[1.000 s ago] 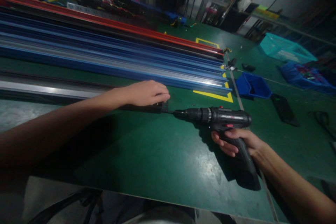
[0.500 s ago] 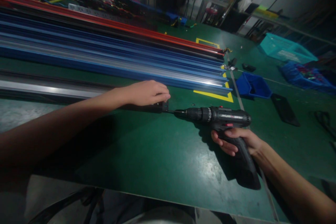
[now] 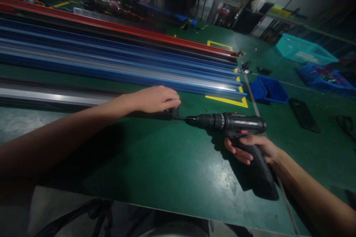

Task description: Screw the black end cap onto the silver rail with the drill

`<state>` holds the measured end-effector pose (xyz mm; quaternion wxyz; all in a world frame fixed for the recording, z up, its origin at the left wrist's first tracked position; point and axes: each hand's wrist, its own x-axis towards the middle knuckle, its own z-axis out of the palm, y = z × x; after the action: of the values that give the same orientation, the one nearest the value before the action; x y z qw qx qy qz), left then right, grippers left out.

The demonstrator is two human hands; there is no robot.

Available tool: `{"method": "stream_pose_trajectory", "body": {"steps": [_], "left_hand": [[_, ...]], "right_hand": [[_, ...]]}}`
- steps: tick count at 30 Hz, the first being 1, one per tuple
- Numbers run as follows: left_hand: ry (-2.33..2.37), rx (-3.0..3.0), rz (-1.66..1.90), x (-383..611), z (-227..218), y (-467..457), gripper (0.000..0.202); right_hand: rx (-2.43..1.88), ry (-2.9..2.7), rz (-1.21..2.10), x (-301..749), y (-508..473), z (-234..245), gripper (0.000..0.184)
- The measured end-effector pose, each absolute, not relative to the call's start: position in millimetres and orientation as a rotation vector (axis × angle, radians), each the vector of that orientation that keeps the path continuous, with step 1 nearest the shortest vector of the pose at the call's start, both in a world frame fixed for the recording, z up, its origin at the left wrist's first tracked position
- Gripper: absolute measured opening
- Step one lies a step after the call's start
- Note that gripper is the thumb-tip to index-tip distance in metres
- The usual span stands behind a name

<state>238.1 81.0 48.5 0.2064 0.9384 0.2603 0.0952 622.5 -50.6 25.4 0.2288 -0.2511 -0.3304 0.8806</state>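
Drill (image 3: 236,124), matte black plastic, in closed right hand (image 3: 251,150) grip; bit meets black end bracket (image 3: 174,112) of metal rail (image 3: 55,98); left hand (image 3: 155,99) grip curled over its end. Glossy blue profiles (image 3: 139,70) behind.

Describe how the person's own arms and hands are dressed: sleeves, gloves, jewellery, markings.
The left hand and the right hand are both ungloved, and no sleeve shows on either arm. No watch, ring, band or marking shows at either wrist, though the light is dim.
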Motion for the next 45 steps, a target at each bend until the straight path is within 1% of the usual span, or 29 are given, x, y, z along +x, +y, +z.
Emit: {"method": "stream_pose_trajectory", "body": {"steps": [9,14,45], "left_hand": [[0.869,2.558,0.211,236.8,52.7,77.4,0.038],[0.863,2.571,0.210,235.9,53.3,77.0,0.037],[0.775,2.586,0.269,236.0,50.4,79.3,0.040]], "right_hand": [[-0.713,-0.935,2.419,623.0,-50.6,24.1,0.030],[-0.730,-0.938,2.414,622.5,-51.1,24.4,0.029],[-0.730,-0.941,2.425,622.4,-50.0,24.7,0.032]]}}
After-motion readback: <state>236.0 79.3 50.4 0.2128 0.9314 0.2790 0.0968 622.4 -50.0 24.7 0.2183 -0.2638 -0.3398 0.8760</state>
